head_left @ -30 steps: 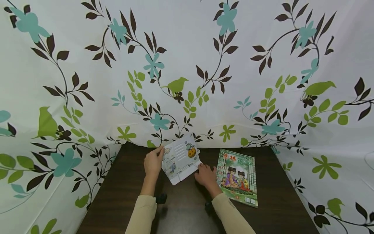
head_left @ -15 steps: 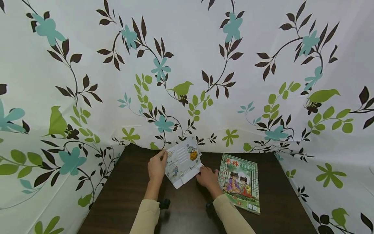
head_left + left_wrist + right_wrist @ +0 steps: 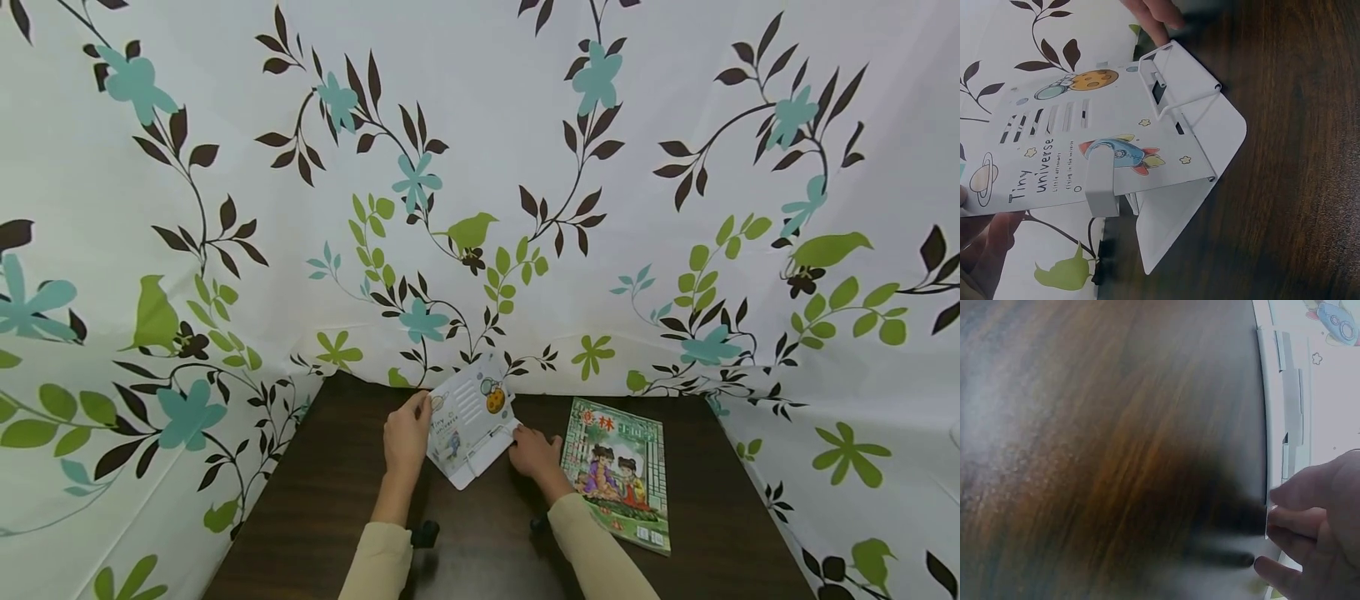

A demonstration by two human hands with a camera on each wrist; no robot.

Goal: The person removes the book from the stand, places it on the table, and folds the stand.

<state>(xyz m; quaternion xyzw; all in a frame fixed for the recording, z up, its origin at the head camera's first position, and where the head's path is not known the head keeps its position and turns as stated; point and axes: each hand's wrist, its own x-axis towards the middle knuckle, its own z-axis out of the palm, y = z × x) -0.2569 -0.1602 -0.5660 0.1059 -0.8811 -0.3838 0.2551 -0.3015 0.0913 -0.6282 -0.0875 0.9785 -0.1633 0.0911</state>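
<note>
A white book stand [image 3: 471, 421] with "Tiny universe" lettering, a planet and a rocket stands tilted back on the dark table. My left hand [image 3: 405, 437] pinches the left edge of its panel between thumb and fingers. At the lower right corner, my right hand [image 3: 535, 452] grips the end of the base. The left wrist view shows the panel [image 3: 1054, 169] raised from its white base plate [image 3: 1219, 140], with a wire page holder [image 3: 1190, 100] along the front. Seen from the right wrist, the thumb and fingers of the right hand [image 3: 1329, 512] close on the base's edge.
A green illustrated magazine [image 3: 618, 475] lies on the wooden table [image 3: 300, 508] to the right, beside the right forearm. Behind and on both sides hangs a white cloth [image 3: 495, 125] printed with leaves, flowers and birds.
The head view has shifted slightly, so the whole scene sits a little lower and further right. Both hands stay on the book stand, which keeps nearly the same pose.
</note>
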